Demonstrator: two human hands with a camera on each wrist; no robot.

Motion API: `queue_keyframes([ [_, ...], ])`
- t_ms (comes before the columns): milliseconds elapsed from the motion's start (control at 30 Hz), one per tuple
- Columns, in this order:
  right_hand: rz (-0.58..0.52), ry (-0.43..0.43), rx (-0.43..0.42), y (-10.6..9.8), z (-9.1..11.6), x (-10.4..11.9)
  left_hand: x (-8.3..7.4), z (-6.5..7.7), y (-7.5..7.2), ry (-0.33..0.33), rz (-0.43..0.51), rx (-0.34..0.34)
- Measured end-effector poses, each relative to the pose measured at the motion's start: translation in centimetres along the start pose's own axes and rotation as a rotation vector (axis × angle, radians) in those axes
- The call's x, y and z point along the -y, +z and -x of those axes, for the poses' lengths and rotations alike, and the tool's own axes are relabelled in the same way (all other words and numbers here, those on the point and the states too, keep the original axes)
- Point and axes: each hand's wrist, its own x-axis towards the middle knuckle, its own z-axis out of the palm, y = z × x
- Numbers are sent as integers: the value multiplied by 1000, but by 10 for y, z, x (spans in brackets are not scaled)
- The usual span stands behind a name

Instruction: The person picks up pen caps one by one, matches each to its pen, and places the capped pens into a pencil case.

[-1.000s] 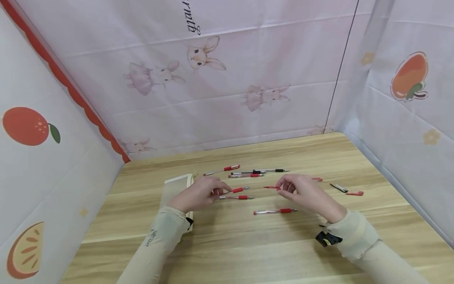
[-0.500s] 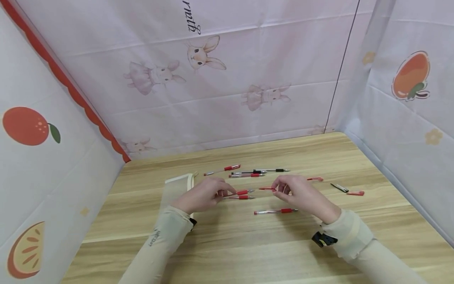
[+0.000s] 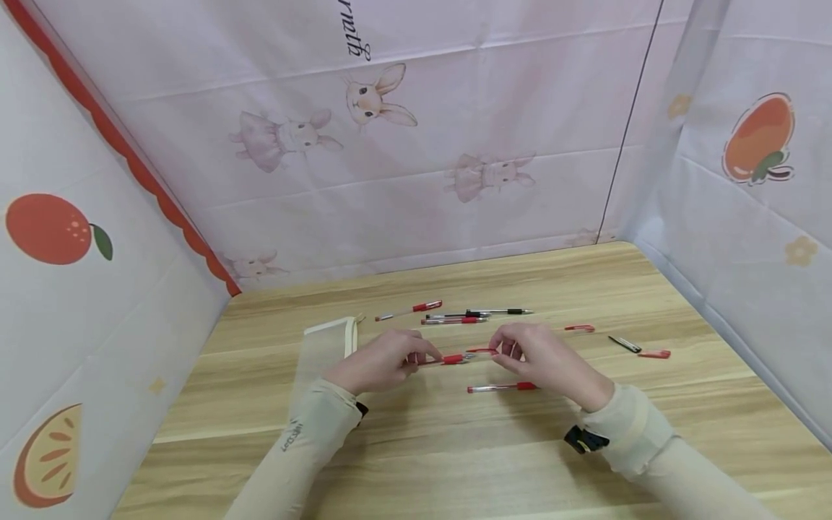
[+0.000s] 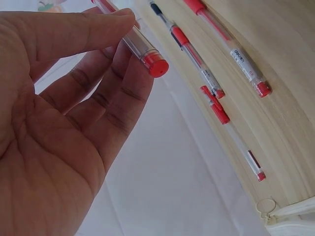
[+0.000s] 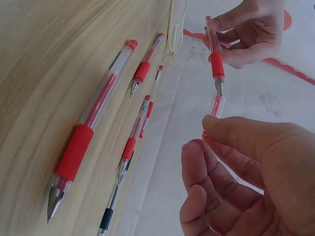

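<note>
My left hand pinches a red gel pen near its rear end, thumb against fingers, with the metal tip pointing to the right hand. Between thumb and forefinger of my right hand is a red pen cap. In the right wrist view the pen's tip is at the cap's mouth; whether it is inside I cannot tell. An uncapped red pen lies on the table in front of the hands. Another uncapped red pen lies below the held one, mostly covered in the head view.
Farther back lie a capped red pen, a black pen and an uncapped red pen beside another black one. To the right are a red cap, a black cap and another red cap. A pale pouch lies left.
The hands have come together: the left moved right with the pen, the right moved left with the cap. The gap between tip and cap has closed.
</note>
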Motion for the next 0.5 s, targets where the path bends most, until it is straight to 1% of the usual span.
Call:
queue_keyframes([
  [200, -11, 5, 10, 3, -1, 3, 1, -2, 2, 1, -3, -2],
  [500, -10, -1, 13, 6, -2, 6, 3, -3, 3, 44, -19, -2],
])
